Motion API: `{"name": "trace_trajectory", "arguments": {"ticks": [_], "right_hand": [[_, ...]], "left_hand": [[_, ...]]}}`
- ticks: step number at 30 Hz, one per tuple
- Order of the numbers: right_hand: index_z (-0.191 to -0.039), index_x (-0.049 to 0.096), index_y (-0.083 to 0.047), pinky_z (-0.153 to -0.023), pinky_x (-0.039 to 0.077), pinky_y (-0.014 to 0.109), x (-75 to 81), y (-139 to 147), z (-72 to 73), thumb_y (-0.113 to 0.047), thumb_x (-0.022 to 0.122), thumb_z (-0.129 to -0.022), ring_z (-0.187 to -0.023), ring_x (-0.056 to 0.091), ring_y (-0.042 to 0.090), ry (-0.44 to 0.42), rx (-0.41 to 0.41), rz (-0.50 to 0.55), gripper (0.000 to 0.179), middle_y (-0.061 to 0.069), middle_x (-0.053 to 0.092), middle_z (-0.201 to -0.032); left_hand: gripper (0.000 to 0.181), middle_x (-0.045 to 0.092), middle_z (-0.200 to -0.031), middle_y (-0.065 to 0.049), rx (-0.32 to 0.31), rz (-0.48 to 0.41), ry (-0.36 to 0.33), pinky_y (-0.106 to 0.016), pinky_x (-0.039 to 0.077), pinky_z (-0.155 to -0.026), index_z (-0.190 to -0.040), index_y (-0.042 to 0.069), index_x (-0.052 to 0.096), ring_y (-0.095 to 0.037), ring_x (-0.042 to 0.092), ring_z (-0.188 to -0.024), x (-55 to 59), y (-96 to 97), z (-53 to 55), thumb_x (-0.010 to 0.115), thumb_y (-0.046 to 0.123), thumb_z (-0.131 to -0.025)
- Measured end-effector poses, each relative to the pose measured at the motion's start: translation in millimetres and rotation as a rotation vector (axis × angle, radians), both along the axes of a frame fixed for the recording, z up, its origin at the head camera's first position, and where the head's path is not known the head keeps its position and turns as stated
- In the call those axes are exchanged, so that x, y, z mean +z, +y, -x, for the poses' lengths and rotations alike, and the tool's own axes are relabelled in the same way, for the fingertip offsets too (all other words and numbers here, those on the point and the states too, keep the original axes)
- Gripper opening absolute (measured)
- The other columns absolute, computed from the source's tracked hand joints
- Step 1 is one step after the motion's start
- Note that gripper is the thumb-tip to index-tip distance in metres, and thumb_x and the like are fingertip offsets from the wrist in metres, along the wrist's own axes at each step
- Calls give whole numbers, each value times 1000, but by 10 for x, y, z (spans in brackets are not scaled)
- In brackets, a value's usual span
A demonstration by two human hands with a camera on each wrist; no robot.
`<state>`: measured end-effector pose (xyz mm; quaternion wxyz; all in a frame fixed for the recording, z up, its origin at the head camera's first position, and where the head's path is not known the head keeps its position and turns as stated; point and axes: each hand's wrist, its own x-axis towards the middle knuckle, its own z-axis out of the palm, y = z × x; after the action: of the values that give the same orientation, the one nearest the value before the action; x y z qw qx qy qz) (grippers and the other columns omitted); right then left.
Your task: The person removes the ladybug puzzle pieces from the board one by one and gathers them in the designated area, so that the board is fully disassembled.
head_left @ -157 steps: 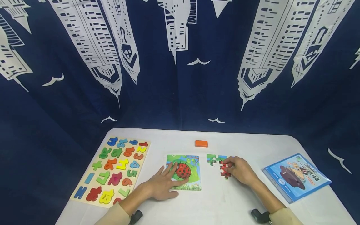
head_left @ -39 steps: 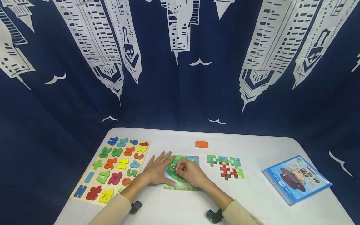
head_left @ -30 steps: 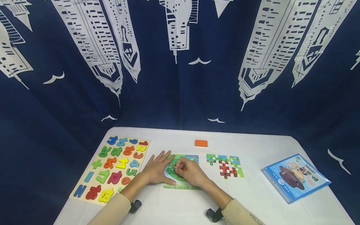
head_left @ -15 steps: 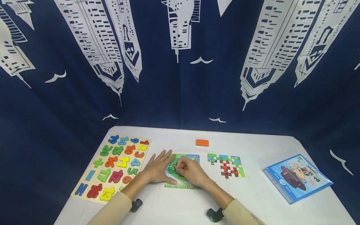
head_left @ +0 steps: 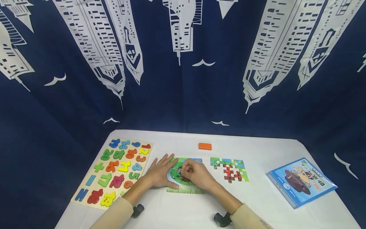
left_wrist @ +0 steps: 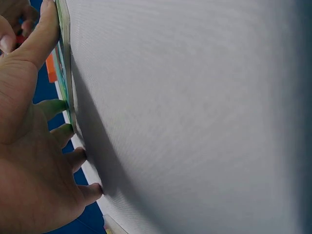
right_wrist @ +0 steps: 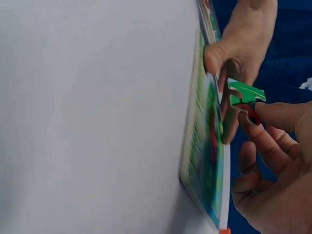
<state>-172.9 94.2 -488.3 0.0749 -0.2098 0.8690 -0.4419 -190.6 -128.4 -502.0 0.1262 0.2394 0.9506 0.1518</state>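
Note:
My right hand point(head_left: 197, 173) pinches a jigsaw piece point(right_wrist: 246, 91), green with a red and black part, between thumb and fingers. It holds the piece above the picture board point(head_left: 190, 190), which has a grassy lower edge. In the head view the hand covers much of the board's ladybug picture. At the board's left side lies my left hand point(head_left: 160, 175), fingers spread, thumb on the lower left edge. The left wrist view shows its thumb and some fingertips touching the board's side. Several jigsaw pieces point(head_left: 228, 175), red and green, lie grouped right of the board.
On the left lies a wooden board point(head_left: 95, 183) of colourful number shapes. An orange block point(head_left: 205, 146) is behind the picture board. A blue boxed book point(head_left: 300, 183) lies far right. A dark blue patterned curtain point(head_left: 183, 95) hangs behind the white table point(head_left: 177, 211).
Over five seconds, my right hand has come from the loose pieces to the board with a piece. My left hand has slid to the board's left edge. Lately the right hand shifts slightly right.

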Motion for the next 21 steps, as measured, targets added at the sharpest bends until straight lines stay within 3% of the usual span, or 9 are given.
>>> {"name": "trace_trajectory", "arguments": {"ticks": [4, 13, 21], "right_hand": [[-99, 66, -17, -62, 49, 24, 61, 188, -19, -14, 71, -94, -67, 60, 7, 2, -24, 6, 8, -11, 68, -80], [-99, 67, -16, -67, 47, 24, 98, 772, -24, -14, 74, -90, -73, 63, 9, -74, -173, -28, 11, -8, 70, -79], [-99, 67, -13, -57, 44, 25, 38, 1155, 20, -12, 73, -91, -64, 57, 12, -115, -228, -144, 10, -6, 69, -76]], "left_hand": [[116, 16, -169, -5, -2, -13, 1, -65, 10, -120, -160, 20, 31, -32, 10, -156, 9, -4, -6, 77, 74, -68], [117, 15, -169, -4, 4, -18, 0, -65, 7, -120, -160, 21, 29, -31, 9, -156, -20, -7, -7, 78, 73, -67], [116, 17, -169, -8, -1, -53, -6, -66, 8, -119, -159, 18, 32, -35, 10, -155, -5, -7, -16, 79, 72, -67]]}}
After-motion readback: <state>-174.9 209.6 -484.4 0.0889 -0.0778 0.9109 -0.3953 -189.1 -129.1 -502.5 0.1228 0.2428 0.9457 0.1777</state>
